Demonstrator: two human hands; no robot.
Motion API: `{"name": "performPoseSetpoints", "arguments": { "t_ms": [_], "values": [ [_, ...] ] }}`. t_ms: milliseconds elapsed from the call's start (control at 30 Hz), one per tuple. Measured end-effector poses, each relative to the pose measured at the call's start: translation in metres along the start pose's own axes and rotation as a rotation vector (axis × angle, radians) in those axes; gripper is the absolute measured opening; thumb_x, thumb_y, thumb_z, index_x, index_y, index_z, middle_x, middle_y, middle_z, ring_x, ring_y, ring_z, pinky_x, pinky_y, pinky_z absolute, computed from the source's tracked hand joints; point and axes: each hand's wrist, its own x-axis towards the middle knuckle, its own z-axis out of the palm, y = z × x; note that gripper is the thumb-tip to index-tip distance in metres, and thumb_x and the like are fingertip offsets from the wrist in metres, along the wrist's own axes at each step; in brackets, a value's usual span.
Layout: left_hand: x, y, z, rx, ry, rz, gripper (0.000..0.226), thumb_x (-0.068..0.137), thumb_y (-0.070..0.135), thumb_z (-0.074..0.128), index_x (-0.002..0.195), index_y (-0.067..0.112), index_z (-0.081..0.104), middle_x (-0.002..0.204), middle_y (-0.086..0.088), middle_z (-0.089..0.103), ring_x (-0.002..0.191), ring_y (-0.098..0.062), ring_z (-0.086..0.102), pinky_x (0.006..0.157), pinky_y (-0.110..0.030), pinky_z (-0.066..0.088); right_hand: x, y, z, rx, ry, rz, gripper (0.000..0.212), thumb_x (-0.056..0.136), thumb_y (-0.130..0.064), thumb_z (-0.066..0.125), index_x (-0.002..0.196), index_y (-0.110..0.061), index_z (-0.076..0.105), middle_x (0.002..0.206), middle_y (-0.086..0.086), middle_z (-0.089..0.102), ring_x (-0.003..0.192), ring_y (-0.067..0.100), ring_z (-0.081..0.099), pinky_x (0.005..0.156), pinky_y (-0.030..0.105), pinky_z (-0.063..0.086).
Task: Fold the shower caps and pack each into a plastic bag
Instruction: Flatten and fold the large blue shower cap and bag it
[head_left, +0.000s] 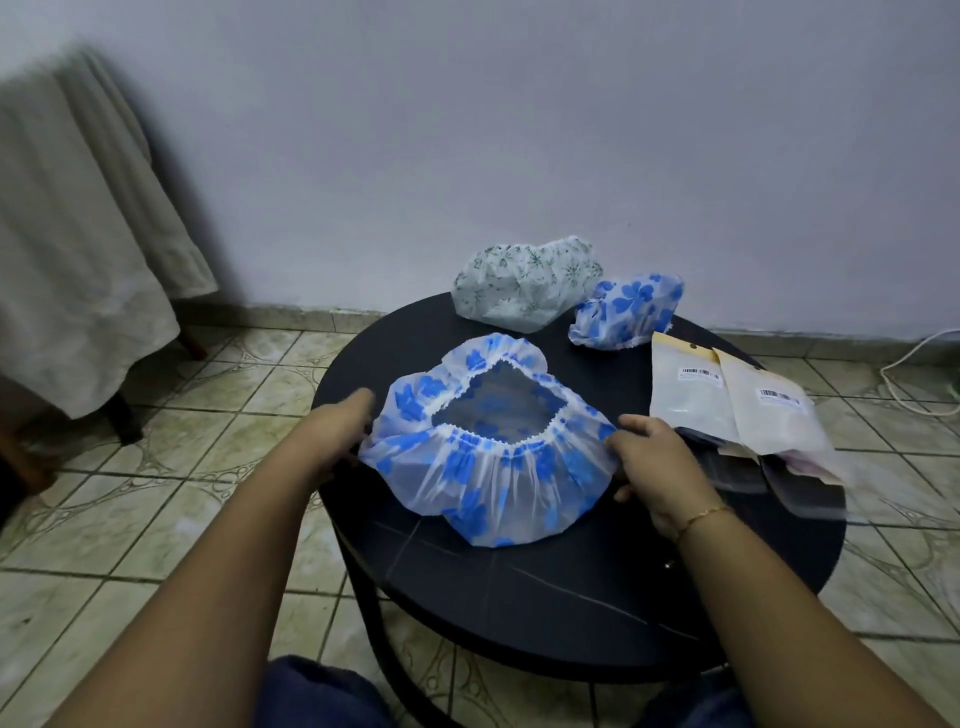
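Blue-flowered shower cap (488, 457) lies opening-up, near two crumpled caps (524, 283) and plastic bags (737, 410).

Round black table (571, 613) on tiled floor (171, 457); cloth-draped furniture (78, 249) left, white cable (914, 358) right.

Black round table (571, 597): shower caps (485, 457), bags (737, 410).

Between my hands lies a white shower cap (488, 457) with blue flowers. Beyond them, a pale cap (524, 280) with green sprigs, another blue-flowered cap (623, 312), all on my black table (571, 597).
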Motion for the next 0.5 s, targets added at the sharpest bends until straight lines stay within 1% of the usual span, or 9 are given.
{"name": "performPoseSetpoints", "arguments": {
  "t_ms": [67, 100, 133, 200, 233, 267, 333, 400, 500],
  "values": [
    [0.008, 0.002, 0.004, -0.099, 0.046, 0.020, 0.058, 0.071, 0.060, 0.046, 0.083, 0.007, 0.065, 0.081, -0.007, 0.065, 0.067, -0.022, 0.058, 0.068, -0.031, 0.047, 0.001, 0.000, 0.001, 0.029, -0.001, 0.002, 0.029, 0.095, -0.025, 0.043, 0.115, -0.010, 0.056, 0.090, 0.009, 0.057, 0.060, 0.020, 0.050, 0.046, 0.028, 0.040],
    [0.011, 0.003, 0.006, -0.071, 0.091, 0.039, 0.066, 0.071, 0.067, 0.049, 0.086, 0.005, 0.066, 0.087, -0.007, 0.066, 0.078, -0.024, 0.063, 0.075, -0.032, 0.049, 0.002, 0.000, 0.003, 0.039, 0.001, -0.006, 0.029, 0.096, -0.029, 0.043, 0.111, -0.010, 0.058, 0.089, 0.009, 0.057, 0.063, 0.020, 0.052, 0.047, 0.029, 0.041],
    [0.013, 0.003, 0.008, 0.009, 0.134, 0.057, 0.066, 0.077, 0.067, 0.051, 0.088, 0.003, 0.065, 0.089, -0.008, 0.065, 0.086, -0.027, 0.063, 0.077, -0.032, 0.046, 0.002, 0.000, 0.005, 0.054, 0.011, -0.027, 0.028, 0.096, -0.030, 0.045, 0.110, -0.011, 0.059, 0.094, 0.008, 0.059, 0.070, 0.021, 0.056, 0.051, 0.030, 0.045],
    [0.018, 0.006, 0.013, 0.161, 0.187, 0.139, 0.052, 0.090, 0.051, 0.052, 0.088, 0.000, 0.064, 0.084, -0.013, 0.060, 0.086, -0.030, 0.060, 0.072, -0.031, 0.041, 0.005, 0.000, 0.012, 0.088, 0.064, -0.098, 0.025, 0.095, -0.027, 0.053, 0.115, -0.012, 0.058, 0.108, 0.004, 0.060, 0.093, 0.020, 0.059, 0.077, 0.036, 0.053],
    [0.020, 0.008, 0.015, 0.170, 0.195, 0.178, 0.046, 0.092, 0.043, 0.052, 0.085, -0.001, 0.064, 0.082, -0.016, 0.060, 0.083, -0.031, 0.059, 0.070, -0.033, 0.041, 0.007, 0.000, 0.015, 0.100, 0.097, -0.127, 0.028, 0.094, -0.023, 0.056, 0.119, -0.011, 0.057, 0.112, 0.002, 0.058, 0.101, 0.018, 0.057, 0.089, 0.036, 0.051],
    [0.021, 0.008, 0.015, 0.161, 0.210, 0.196, 0.044, 0.094, 0.037, 0.052, 0.085, -0.004, 0.065, 0.083, -0.020, 0.063, 0.082, -0.032, 0.060, 0.071, -0.035, 0.043, 0.008, -0.002, 0.018, 0.113, 0.122, -0.147, 0.030, 0.093, -0.020, 0.057, 0.121, -0.012, 0.055, 0.115, 0.002, 0.056, 0.104, 0.017, 0.055, 0.095, 0.035, 0.048],
    [0.025, 0.006, 0.011, 0.194, 0.296, 0.203, 0.044, 0.096, 0.034, 0.048, 0.090, -0.006, 0.066, 0.093, -0.025, 0.065, 0.089, -0.037, 0.061, 0.075, -0.037, 0.045, 0.013, -0.002, 0.022, 0.100, 0.144, -0.177, 0.029, 0.093, -0.014, 0.056, 0.122, -0.012, 0.053, 0.119, 0.004, 0.056, 0.102, 0.014, 0.053, 0.092, 0.029, 0.045],
    [0.029, 0.002, 0.005, 0.274, 0.372, 0.189, 0.044, 0.100, 0.033, 0.042, 0.097, -0.005, 0.065, 0.102, -0.026, 0.064, 0.098, -0.039, 0.059, 0.077, -0.035, 0.042, 0.016, -0.001, 0.022, -0.001, 0.143, -0.203, 0.028, 0.093, -0.010, 0.055, 0.122, -0.011, 0.053, 0.121, 0.005, 0.055, 0.101, 0.013, 0.050, 0.088, 0.023, 0.039],
    [0.035, -0.006, -0.005, 0.386, 0.432, 0.163, 0.044, 0.101, 0.032, 0.038, 0.107, -0.005, 0.061, 0.110, -0.027, 0.061, 0.104, -0.040, 0.055, 0.077, -0.036, 0.039, 0.023, 0.001, 0.018, -0.126, 0.133, -0.187, 0.030, 0.092, -0.008, 0.057, 0.122, -0.011, 0.055, 0.127, 0.007, 0.055, 0.113, 0.019, 0.051, 0.088, 0.022, 0.037]
  ]
}}
